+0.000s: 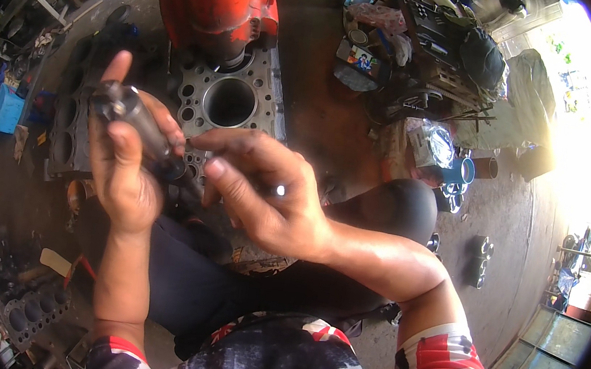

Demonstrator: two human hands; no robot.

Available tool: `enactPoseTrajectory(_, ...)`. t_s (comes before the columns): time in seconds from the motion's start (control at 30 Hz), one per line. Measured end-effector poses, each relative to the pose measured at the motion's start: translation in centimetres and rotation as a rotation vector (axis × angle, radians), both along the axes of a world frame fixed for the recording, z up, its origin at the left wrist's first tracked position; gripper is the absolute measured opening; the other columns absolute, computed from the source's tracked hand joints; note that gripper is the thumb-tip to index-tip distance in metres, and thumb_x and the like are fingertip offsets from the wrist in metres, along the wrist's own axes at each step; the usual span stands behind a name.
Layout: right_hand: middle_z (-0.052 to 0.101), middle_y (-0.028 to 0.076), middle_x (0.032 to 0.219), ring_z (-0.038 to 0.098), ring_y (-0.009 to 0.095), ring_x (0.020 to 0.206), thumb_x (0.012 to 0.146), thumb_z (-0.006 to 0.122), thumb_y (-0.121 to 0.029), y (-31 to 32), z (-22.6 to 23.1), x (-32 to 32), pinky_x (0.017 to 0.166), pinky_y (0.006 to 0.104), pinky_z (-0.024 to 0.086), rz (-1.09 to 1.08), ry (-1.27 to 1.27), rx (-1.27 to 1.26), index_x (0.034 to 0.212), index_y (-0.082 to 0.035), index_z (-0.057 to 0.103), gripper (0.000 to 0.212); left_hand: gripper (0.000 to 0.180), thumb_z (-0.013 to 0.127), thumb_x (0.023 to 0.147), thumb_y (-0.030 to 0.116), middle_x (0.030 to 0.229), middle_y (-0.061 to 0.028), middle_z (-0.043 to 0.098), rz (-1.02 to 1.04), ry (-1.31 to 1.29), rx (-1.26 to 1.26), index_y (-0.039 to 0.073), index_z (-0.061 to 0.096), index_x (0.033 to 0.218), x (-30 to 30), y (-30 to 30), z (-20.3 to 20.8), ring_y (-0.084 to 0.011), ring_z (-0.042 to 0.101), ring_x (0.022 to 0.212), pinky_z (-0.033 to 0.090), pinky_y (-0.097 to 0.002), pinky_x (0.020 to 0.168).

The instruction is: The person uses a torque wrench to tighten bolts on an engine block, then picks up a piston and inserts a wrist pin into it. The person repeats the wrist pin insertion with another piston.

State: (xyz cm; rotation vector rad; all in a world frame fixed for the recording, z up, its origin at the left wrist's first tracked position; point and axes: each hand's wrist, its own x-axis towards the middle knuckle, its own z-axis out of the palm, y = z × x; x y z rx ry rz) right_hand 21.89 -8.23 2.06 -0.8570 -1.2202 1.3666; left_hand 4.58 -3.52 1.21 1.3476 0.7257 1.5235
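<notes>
My left hand (123,190) is raised at the left of the engine block, its index finger pointing up. Between its thumb and other fingers lies a dark metal cylinder (143,129), tilted, with a notched, shiny upper end. Close to the cylinder's lower end is my right hand (276,197), fingers bent and the thumb drawn toward the index finger. Whatever those fingertips pinch is too small or hidden to name. Behind the hands stands the engine block (270,98), with a large round bore (230,103) and several small holes in its grey top.
A red machine (218,1) stands over the block's far end. Another dark engine block (66,115) is at the left. To the right are a cluttered bench (435,47), a lit screen (363,59) and a blue ring-shaped part (463,171). My knee (402,211) is beside the right forearm.
</notes>
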Motion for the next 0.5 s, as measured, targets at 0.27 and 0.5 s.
enactPoseTrajectory(0.27,0.062,-0.002,0.082,0.053,0.003,0.073,0.088,0.080,-0.011,-0.1,-2.1,-2.1,0.063,0.0230,0.045,-0.160,-0.200,-0.054,0.103,-0.002,0.067,0.022,0.070,0.048,0.106,0.049,0.096,-0.0087,0.059,0.196,0.006,-0.057,0.002,0.029,0.155,2.9,-1.6,-1.7,-0.0137,0.058,0.085,0.050,-0.0300,0.079)
enactPoseTrajectory(0.5,0.060,-0.001,0.080,0.052,0.004,0.072,0.087,0.080,-0.012,0.1,-2.5,-1.9,0.062,0.0247,0.046,-0.198,-0.236,-0.039,0.101,-0.001,0.066,0.023,0.071,0.051,0.105,0.048,0.096,-0.0085,0.059,0.204,0.023,-0.031,0.002,0.028,0.154,3.6,-1.9,-2.3,-0.0141,0.058,0.086,0.050,-0.0294,0.076)
